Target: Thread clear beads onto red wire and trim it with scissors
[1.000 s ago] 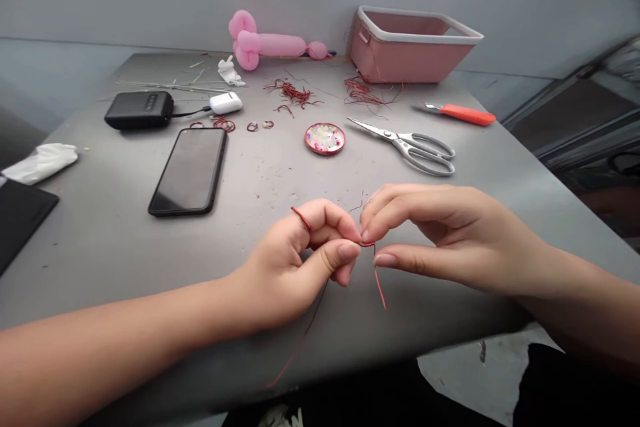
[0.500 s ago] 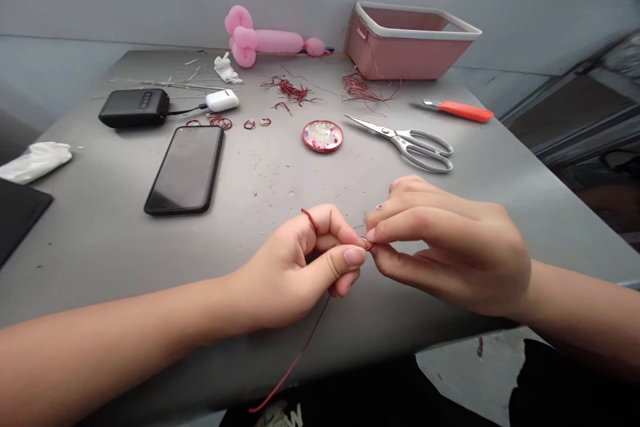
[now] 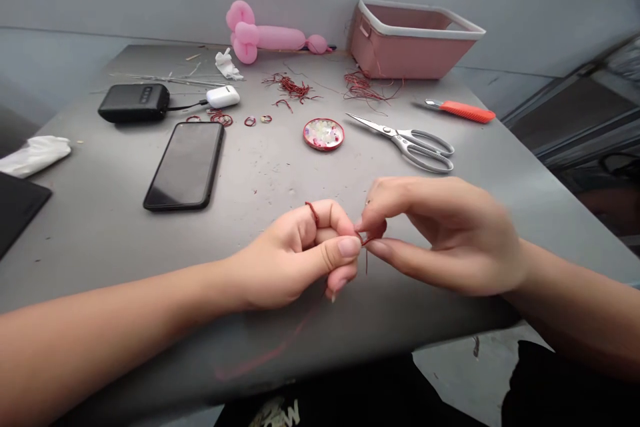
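A thin red cord (image 3: 367, 260) is pinched between my two hands above the near part of the table. My left hand (image 3: 310, 257) is closed, thumb against index finger, with the cord coming out at the tips. A red cord ring (image 3: 313, 213) circles its index finger. The cord's long tail hangs below this hand, smeared by motion. My right hand (image 3: 440, 237) grips the cord close to the left fingertips, and a short end dangles below. The exact loop or knot between the fingertips is too small to make out.
Beyond my hands lie a dish of beads (image 3: 324, 135), scissors (image 3: 403, 140), a craft knife (image 3: 457, 110), cord scraps (image 3: 295, 88) and a pink bin (image 3: 410, 53). Leftward are a phone (image 3: 185, 165), a black power bank (image 3: 134, 103), a white case (image 3: 223, 97) and several small cord rings (image 3: 250, 121).
My right hand has turned, its fingers now more curled around the cord, and a short end now hangs below. The cord's long tail has swung to the left.
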Motion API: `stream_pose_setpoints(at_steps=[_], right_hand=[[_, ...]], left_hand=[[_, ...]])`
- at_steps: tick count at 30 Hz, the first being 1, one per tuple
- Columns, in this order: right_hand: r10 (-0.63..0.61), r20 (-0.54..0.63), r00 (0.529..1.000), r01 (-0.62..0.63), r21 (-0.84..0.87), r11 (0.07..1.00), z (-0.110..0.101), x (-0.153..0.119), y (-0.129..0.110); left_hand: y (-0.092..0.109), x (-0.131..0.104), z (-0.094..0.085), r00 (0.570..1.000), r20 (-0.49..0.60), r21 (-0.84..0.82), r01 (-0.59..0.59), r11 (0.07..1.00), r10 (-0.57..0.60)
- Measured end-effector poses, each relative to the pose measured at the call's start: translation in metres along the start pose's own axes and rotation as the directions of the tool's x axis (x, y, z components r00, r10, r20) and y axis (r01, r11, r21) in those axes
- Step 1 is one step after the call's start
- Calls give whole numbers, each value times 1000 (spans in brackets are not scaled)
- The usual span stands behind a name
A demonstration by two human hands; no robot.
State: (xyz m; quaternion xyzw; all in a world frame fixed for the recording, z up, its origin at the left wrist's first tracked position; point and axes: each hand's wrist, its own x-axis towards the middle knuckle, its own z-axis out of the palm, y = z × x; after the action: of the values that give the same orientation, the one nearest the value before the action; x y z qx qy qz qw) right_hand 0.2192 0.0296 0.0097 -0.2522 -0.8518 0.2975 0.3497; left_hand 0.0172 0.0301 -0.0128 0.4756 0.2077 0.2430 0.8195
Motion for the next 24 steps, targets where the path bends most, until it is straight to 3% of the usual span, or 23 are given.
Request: stream_pose_setpoints(at_steps=[2,4,10,13,15,19,24], right_hand=[[112,95,989,-130,215,968,-6,0,1],[183,126,975,-215,326,920,-8,-1,4],[241,141,960,-277,389,879,-3,-1,6],[170,45,984,-175,178,968,-1,-1,4],[29,-41,999,-32,-70,997,0,-1,3],[-278,-78,958,220,-427,877,0,-2,6],[-421,-66,905,328,-522,787,0,-3,10]], left_hand=[[1,1,-5,998,62,-47,35,998,-32],[1,3,-10,997,62,-79,47,996,-42],[0,3,-11,995,85,-78,51,996,-44],[1,3,-9,997,48,-58,57,997,-54],[2,2,-7,997,2,-30,75,997,-75],[6,2,-4,994,-27,48,110,993,-109],[9,1,0,992,6,106,126,986,-127]])
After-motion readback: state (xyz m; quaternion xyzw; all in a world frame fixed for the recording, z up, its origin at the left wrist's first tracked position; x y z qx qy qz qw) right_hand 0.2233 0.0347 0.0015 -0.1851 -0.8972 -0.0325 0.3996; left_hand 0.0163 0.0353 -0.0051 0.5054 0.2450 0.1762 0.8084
